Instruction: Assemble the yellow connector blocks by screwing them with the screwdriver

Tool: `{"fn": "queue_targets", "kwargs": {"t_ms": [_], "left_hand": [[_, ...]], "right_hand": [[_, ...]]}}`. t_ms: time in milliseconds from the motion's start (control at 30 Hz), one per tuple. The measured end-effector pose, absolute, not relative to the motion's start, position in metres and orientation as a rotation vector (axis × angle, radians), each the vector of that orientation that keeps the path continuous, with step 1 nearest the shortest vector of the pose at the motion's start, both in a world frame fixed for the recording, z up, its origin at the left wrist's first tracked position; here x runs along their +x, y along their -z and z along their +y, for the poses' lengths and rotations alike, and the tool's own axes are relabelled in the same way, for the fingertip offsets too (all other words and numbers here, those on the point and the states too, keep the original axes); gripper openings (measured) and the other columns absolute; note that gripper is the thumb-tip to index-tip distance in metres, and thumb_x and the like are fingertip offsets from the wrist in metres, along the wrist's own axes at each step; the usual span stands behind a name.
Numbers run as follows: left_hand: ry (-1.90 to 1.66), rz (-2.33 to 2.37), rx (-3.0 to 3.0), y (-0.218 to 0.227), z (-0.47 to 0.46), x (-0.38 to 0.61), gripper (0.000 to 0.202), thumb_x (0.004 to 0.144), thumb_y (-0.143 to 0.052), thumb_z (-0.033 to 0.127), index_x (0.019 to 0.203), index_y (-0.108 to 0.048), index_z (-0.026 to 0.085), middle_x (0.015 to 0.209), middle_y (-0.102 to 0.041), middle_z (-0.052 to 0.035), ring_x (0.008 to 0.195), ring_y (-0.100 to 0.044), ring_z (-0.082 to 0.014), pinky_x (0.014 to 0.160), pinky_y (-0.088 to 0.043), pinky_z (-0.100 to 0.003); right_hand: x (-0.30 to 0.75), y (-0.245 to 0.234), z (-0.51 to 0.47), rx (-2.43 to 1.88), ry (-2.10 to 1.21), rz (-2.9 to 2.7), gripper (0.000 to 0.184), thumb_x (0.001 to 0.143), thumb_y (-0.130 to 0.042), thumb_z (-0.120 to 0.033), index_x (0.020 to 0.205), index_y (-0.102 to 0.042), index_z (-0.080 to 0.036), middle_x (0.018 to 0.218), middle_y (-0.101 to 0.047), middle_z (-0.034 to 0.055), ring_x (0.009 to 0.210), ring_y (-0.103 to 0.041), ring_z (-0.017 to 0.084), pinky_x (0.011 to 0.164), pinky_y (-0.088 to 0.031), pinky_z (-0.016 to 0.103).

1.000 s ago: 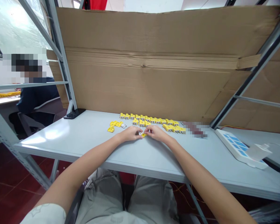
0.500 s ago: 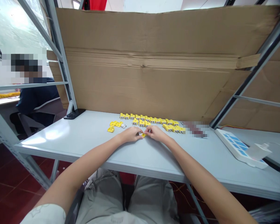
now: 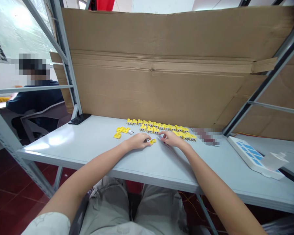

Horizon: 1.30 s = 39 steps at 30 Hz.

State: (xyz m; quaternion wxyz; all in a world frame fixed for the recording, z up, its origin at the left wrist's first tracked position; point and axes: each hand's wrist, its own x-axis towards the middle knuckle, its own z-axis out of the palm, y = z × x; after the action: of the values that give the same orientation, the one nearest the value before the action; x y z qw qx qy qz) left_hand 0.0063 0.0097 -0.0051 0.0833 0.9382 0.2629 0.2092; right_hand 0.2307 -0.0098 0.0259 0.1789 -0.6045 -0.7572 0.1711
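Observation:
Small yellow block-like pieces [image 3: 166, 127] with dark round holes on their fronts stand in rows at the back of the table. My left hand [image 3: 137, 141] rests on the tabletop, its fingers closed on a small yellow and white piece [image 3: 152, 141]. Just to the right, my right hand [image 3: 171, 138] hovers with bent fingers, apart from that piece. A thin pale thing seems to show at its fingertips, too small to name. Left of my left hand lie several loose yellow pieces [image 3: 122, 130] and a small white piece [image 3: 130, 132].
A white power strip [image 3: 252, 156] with a plugged-in charger lies at the right. A cardboard sheet [image 3: 161, 94] walls off the back of the table [image 3: 88, 147]. A dark flat object [image 3: 79, 119] lies by the left post. A person [image 3: 39, 98] sits beyond the frame.
My right hand has drawn back to the right, away from the piece in my left hand, so more of its yellow part shows. My left hand stays in place.

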Motion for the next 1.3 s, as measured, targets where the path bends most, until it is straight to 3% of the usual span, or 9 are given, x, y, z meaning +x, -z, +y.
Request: {"fn": "queue_targets", "kwargs": {"t_ms": [133,300,567,1000,1167,1300], "left_hand": [[-0.615,0.792,2.811,0.004,0.009,0.006,0.029,0.087,-0.061,0.029,0.11,-0.063,0.011,0.109,-0.068,-0.0134,0.103,-0.063,-0.0242,0.091,-0.045,-0.032],[-0.621,0.792,2.809,0.004,0.009,0.006,0.028,0.087,-0.061,0.03,0.109,-0.064,0.012,0.108,-0.068,-0.0123,0.101,-0.063,-0.0231,0.09,-0.046,-0.031],[-0.625,0.788,2.807,0.004,0.009,0.007,0.028,0.087,-0.061,0.029,0.109,-0.064,0.012,0.109,-0.068,-0.0121,0.102,-0.063,-0.0233,0.091,-0.045,-0.031],[-0.646,0.695,2.851,0.004,0.008,0.008,0.028,0.088,-0.06,0.033,0.107,-0.066,0.013,0.103,-0.069,-0.0111,0.096,-0.064,-0.0213,0.088,-0.045,-0.029],[-0.675,0.647,2.848,0.006,0.008,0.008,0.028,0.089,-0.059,0.033,0.107,-0.066,0.013,0.105,-0.069,-0.0114,0.097,-0.064,-0.0211,0.089,-0.045,-0.028],[-0.682,0.634,2.868,0.007,0.011,0.007,0.028,0.088,-0.06,0.033,0.105,-0.067,0.012,0.101,-0.07,-0.0119,0.092,-0.065,-0.0212,0.086,-0.047,-0.028]], "right_hand": [[0.223,-0.029,-0.009,-1.302,-0.541,-1.648,0.036,0.083,-0.052,-0.032,0.117,-0.052,-0.021,0.085,-0.058,0.0025,0.066,-0.06,0.016,0.062,-0.056,0.033],[0.21,-0.03,-0.012,-0.999,-0.557,-1.346,0.039,0.079,-0.056,-0.038,0.114,-0.042,-0.026,0.089,-0.048,0.0018,0.085,-0.059,0.019,0.068,-0.06,0.036],[0.198,-0.023,-0.017,-0.939,-0.535,-1.416,0.037,0.081,-0.055,-0.041,0.112,-0.042,-0.026,0.094,-0.048,0.0023,0.081,-0.06,0.017,0.07,-0.06,0.037],[0.193,-0.025,-0.017,-0.883,-0.364,-1.583,0.037,0.085,-0.054,-0.037,0.12,-0.056,-0.027,0.099,-0.055,0.0065,0.074,-0.06,0.018,0.063,-0.06,0.037],[0.191,-0.022,-0.02,-0.83,-0.475,-1.673,0.038,0.088,-0.051,-0.036,0.125,-0.049,-0.028,0.097,-0.057,0.0053,0.077,-0.063,0.017,0.067,-0.059,0.035],[0.19,-0.019,-0.017,-0.79,-0.597,-1.712,0.04,0.089,-0.049,-0.035,0.128,-0.044,-0.03,0.094,-0.059,0.0034,0.068,-0.064,0.014,0.067,-0.058,0.035]]}}
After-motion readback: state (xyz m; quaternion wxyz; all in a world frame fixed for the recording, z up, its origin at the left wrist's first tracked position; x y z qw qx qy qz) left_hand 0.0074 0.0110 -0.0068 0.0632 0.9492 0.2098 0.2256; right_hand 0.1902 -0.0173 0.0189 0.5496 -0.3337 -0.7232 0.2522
